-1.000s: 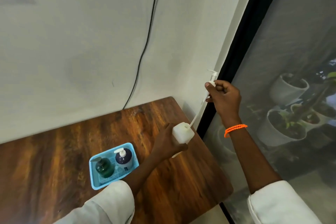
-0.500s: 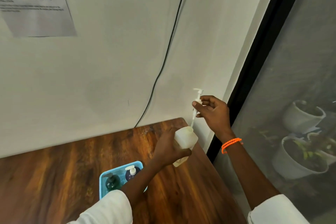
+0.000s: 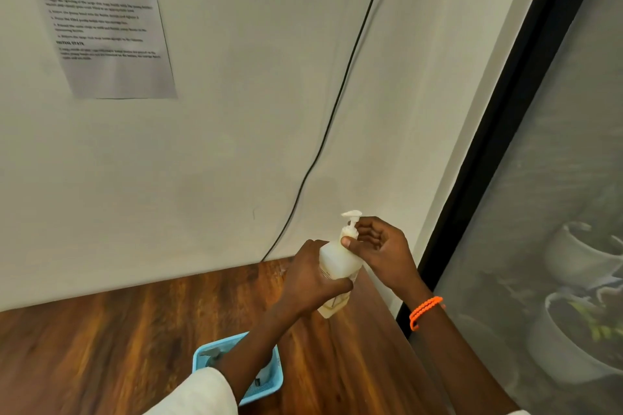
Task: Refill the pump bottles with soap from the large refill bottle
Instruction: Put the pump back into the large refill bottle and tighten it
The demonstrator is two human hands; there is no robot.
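Head camera view, looking down over a table corner. The person's left forearm is crossing in front of a light blue plastic basket on the brown wooden table, hiding most of its contents; only a grey pump top is peeking out, and the rest cannot be made out. Printed text on a white paper sheet taped to the wall is too blurred to read.

The left hand is wrapping around the body of a translucent white plastic pump bottle, holding it tilted above the table's far right corner. The right hand, with an orange beaded bracelet on its wrist, is pinching the collar of the bottle's white pump head between thumb and fingers. The bottle's fill level is unclear.

A black cable is running down the white wall.
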